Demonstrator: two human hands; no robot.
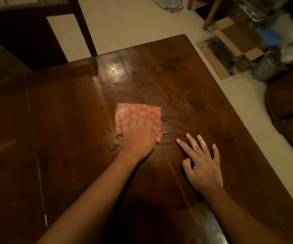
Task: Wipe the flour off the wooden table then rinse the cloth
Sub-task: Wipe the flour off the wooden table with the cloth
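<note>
The left hand [138,136] presses spread fingers flat on the folded orange-pink cloth [138,118] mid dark wooden table [63,120]; pale flour smears [170,124] lie just right of it, toward the right hand [202,164], splayed, empty.

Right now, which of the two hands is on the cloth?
The left hand: it lies flat on the orange cloth, fingers spread. The right hand rests palm-down on the bare wooden table beside it, touching no cloth.
</note>
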